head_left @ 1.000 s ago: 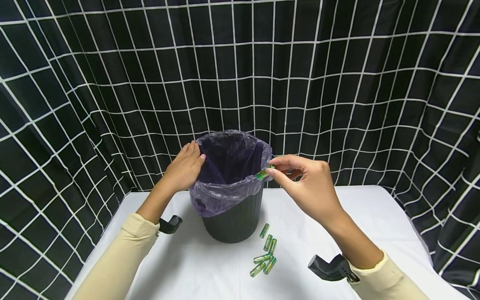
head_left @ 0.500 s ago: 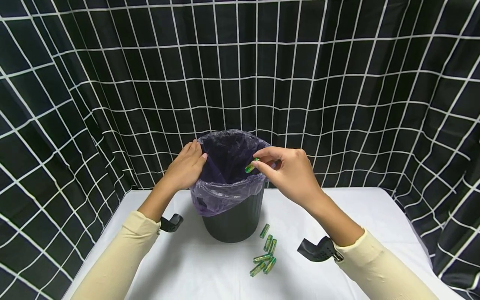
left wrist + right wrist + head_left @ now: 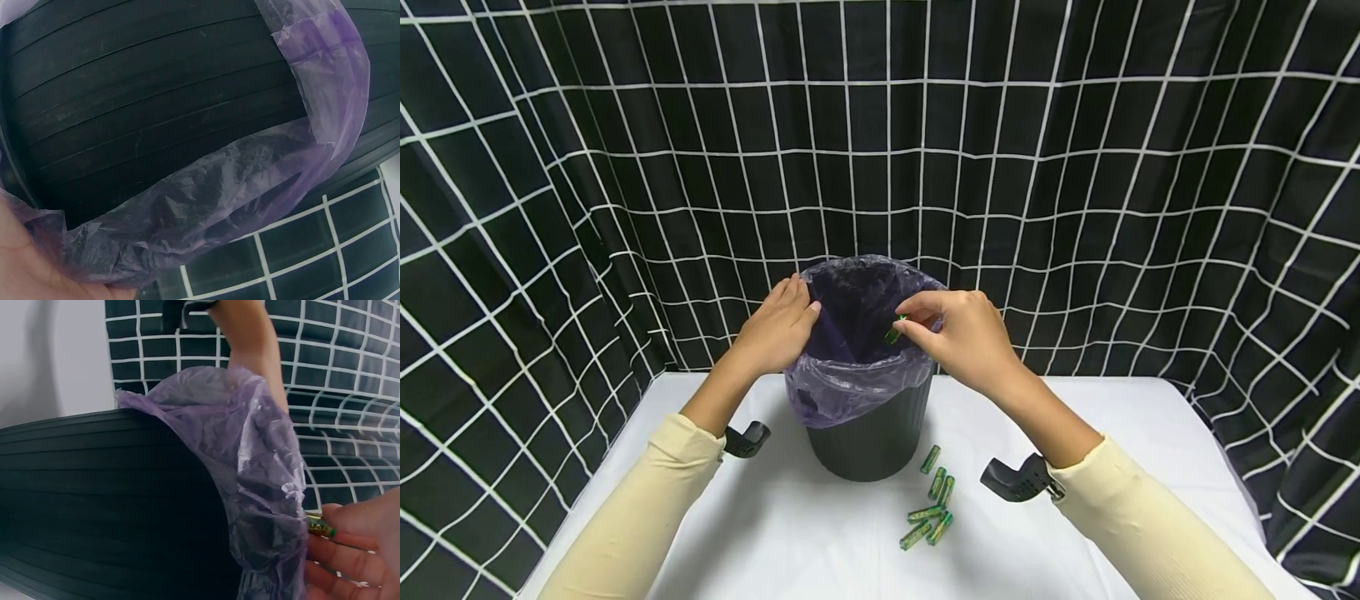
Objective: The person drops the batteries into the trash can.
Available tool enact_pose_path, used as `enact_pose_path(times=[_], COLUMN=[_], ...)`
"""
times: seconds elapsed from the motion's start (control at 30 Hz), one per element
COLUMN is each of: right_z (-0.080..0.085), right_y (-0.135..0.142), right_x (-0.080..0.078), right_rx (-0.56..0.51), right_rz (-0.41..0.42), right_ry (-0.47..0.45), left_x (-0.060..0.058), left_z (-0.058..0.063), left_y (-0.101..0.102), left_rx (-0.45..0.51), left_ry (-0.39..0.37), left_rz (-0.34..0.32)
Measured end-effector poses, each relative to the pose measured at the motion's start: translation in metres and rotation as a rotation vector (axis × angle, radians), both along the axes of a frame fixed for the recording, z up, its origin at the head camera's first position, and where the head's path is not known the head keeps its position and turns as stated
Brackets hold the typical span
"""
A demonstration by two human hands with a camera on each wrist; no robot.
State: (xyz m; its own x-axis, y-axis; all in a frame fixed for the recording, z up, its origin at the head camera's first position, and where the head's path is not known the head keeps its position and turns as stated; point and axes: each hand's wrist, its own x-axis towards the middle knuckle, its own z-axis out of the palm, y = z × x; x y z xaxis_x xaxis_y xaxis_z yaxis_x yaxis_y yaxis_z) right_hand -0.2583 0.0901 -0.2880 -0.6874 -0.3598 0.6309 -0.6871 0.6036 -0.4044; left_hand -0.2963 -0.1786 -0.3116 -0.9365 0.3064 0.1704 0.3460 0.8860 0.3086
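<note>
Batteries (image 3: 924,514): seven, one in fingers (image 3: 925,301).

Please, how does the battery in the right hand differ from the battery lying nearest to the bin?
The held battery is pinched in the right hand at the opening of the bin, while the nearest battery lies untouched on the white table. The held battery is partly hidden by the grip; the nearest battery shows its whole length. Both are slim green cylinders.
</note>
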Motion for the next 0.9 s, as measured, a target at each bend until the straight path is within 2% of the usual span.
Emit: enact_pose_path(times=[0.3,0.43,0.6,0.73,0.9], right_z=[-0.002,-0.003,-0.005,-0.01,-0.018], right_y=[-0.007,-0.006,0.003,0.012,0.026], right_x=[-0.008,-0.006,0.001,0.01,0.023], right_rx=[0.08,0.063,-0.021,-0.08,-0.104], right_rz=[0.024,0.029,0.041,0.069,0.063], right_ry=[-0.028,-0.02,0.039,0.126,0.19], left_x=[0.0,0.0,0.0,0.001,0.001], left_z=[0.002,0.002,0.002,0.002,0.001], left_y=[0.001,0.001,0.002,0.001,0.001], left_rx=[-0.029,-0.027,-0.023,-0.02,-0.009], left_ry=[0.024,0.021,0.023,0.029,0.022], left_rz=[-0.016,-0.019,-0.021,-0.022,-0.026])
